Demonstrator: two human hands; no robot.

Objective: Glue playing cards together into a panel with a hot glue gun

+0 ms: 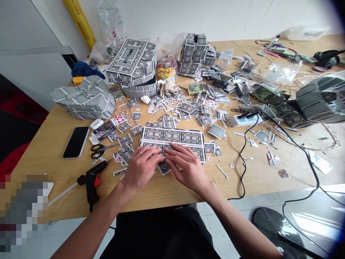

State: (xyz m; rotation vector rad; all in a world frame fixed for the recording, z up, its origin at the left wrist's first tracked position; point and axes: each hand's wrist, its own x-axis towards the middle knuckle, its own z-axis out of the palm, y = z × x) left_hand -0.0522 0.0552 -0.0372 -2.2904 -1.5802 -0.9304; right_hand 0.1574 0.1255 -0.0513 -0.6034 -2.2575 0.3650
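Your playing-card panel (172, 135) lies near the middle of the bench's (168, 194) front edge. Your left hand (141, 165) and right hand (190, 166) rest on its near side, fingertips almost meeting; whether they pinch the card (164, 168) at that edge, you can't tell from above. To do this well, line up the printed borders, then press evenly from the middle outward so no corner lifts. The glue gun (93, 180), toward the front left corner, would best have its nozzle turned away from your left wrist.

As for writing, the panel shows only ornamental card backs. Hearts mark a face-up card (119, 119) beyond the scissors (101, 149). Faint digits on the wood, perhaps "57", sit by your right forearm. Print on the plastic box (307, 33) at the back right is too small to read.
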